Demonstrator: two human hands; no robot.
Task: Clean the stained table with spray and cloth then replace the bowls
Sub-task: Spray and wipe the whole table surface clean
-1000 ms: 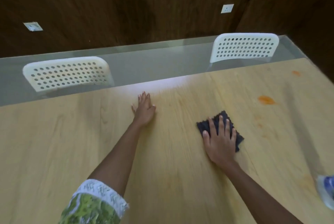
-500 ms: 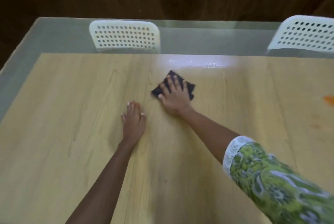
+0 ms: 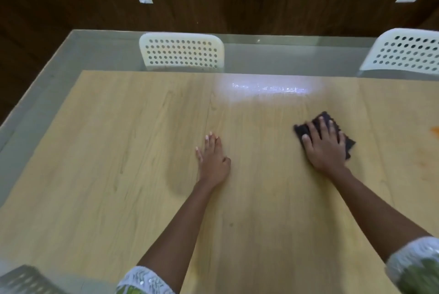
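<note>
— Cloth (image 3: 306, 128) now?
— Right of centre, shifted rightward from mid-frame, under the flat-fingered right hand (image 3: 325, 145) on the table (image 3: 118, 151).
— Left hand (image 3: 213, 159)?
— Unchanged, spread flat, holding nothing.

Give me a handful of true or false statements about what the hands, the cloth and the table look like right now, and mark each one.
1. The right hand presses flat on a dark cloth. True.
2. The left hand holds a spray bottle. False: it rests flat on the bare table and holds nothing.
3. An orange stain shows at the right edge of the view, to the right of the cloth. True.
4. The cloth lies on top of the orange stain. False: the cloth is apart from the stain, to its left.
5. Bowls stand on the table between the hands. False: no bowl is in view.
6. Two white chairs with holes in their backs, one and another, stand at the far side. True.
</note>
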